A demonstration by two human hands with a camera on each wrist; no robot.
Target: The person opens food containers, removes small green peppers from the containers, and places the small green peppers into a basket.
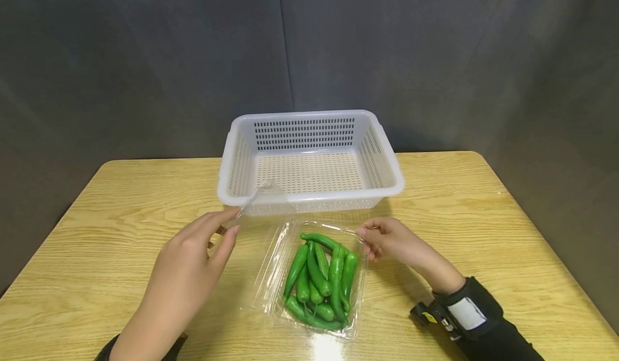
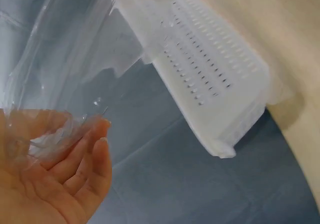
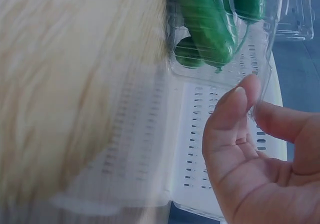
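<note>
A clear plastic clamshell box (image 1: 355,318) sits on the table in front of me, its lid (image 1: 268,193) swung up to the left. Inside lie several green chili peppers (image 1: 319,280), also seen as peppers (image 3: 210,29) in the right wrist view. My left hand (image 1: 186,259) pinches the lid's edge between thumb and fingers; the left wrist view shows the clear plastic (image 2: 60,59) in that hand (image 2: 70,184). At the box's far right corner, my right hand (image 1: 391,243) pinches the rim, as the right wrist view confirms.
Just behind the box stands a white perforated plastic basket (image 1: 333,195) with nothing visible inside. The wooden table (image 1: 464,221) ends at a dark grey fabric wall (image 1: 193,65). Part of the raised lid overlaps the basket's front left in the head view.
</note>
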